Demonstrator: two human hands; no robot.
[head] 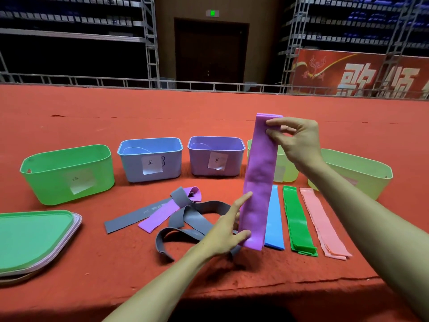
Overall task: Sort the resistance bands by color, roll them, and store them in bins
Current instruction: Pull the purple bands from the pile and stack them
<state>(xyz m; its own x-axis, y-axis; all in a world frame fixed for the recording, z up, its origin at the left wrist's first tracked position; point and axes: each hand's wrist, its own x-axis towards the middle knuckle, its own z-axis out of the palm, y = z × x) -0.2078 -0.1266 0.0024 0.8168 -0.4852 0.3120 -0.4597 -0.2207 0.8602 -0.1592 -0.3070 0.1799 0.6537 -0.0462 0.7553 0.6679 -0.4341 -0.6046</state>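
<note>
The red table [92, 117] is carrying everything. Five bins are standing in a far row: a green bin [46, 177] at the left, then a blue bin [132, 168], a purple bin [199, 163] and two pale yellow bins [362, 177] at the right. A stack of lids [30, 238] is lying near left.

The held purple band [258, 182] is hanging in the air above the table's middle. Its long axis is running almost upright, with the top leaning slightly right. The purple bin is sitting just left of and beyond it. Right of its lower end, a blue strip [275, 219], a green strip [299, 221] and a pink strip [322, 224] are lying flat, side by side, running near to far. A grey tangle [192, 219] and a loose purple band [160, 214] are lying to the left.

The right hand [294, 140] is pinching the band's top end. The left hand [228, 228] is pinching its bottom end, thumb in front and forefinger stretched up the left edge. Likely the band is going down flat, parallel to the blue strip, with the left hand nearer that spot.
</note>
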